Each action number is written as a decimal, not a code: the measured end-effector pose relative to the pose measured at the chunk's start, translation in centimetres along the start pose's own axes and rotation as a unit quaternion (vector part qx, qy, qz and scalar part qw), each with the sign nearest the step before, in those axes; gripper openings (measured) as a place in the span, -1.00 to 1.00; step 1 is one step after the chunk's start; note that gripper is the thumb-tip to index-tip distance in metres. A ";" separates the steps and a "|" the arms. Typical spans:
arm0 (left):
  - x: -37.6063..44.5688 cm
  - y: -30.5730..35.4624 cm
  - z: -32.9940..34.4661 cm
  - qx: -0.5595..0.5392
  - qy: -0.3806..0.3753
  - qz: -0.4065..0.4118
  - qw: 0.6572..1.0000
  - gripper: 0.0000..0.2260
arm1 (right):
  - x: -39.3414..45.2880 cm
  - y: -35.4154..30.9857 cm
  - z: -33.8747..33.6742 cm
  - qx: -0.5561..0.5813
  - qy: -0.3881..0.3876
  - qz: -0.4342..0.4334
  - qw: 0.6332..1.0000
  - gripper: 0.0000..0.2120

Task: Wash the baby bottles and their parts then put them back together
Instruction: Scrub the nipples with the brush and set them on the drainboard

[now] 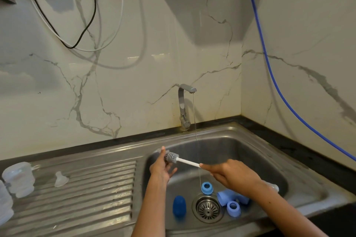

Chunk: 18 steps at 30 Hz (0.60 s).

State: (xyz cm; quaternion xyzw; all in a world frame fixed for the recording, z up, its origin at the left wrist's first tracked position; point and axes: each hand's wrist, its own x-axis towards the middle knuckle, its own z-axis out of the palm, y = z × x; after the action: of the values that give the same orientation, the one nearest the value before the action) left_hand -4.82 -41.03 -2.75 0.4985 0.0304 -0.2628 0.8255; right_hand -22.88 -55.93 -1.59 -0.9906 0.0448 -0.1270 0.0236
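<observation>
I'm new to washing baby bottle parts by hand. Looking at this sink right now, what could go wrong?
1. The blue plastic rings and dark blue cap lie on the steel sink basin floor around the metal drain strainer, likely picking up grime.
2. The tap's water stream is thin, so rinsing may leave soap.
3. The clear silicone teat sits loose on the ridged drainboard and could get knocked off.

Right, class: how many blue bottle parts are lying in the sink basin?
4: a ring behind the drain, a dark cap left of it, a ring right of it, a pale cap behind that. The right arm may hide more.
</observation>
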 end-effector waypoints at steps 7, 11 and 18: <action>0.0 0.1 -0.6 -0.020 -0.056 -0.025 0.998 -0.69 | 0.1 -1.1 0.2 0.507 -0.082 0.120 0.849 -0.68; 0.4 -0.1 0.1 -0.049 -0.043 -0.026 0.998 -0.62 | 0.5 -1.6 0.2 0.261 -0.033 0.082 0.961 -0.63; 0.6 -0.3 0.0 0.029 -0.021 0.028 0.999 -0.82 | 0.7 -1.6 0.7 0.283 -0.031 0.062 0.957 -0.64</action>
State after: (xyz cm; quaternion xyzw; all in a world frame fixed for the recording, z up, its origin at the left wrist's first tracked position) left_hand -4.44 -41.40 -3.17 0.5174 -0.0087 -0.2504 0.8182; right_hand -21.91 -54.37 -2.01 -0.9419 0.0679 -0.1024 0.3125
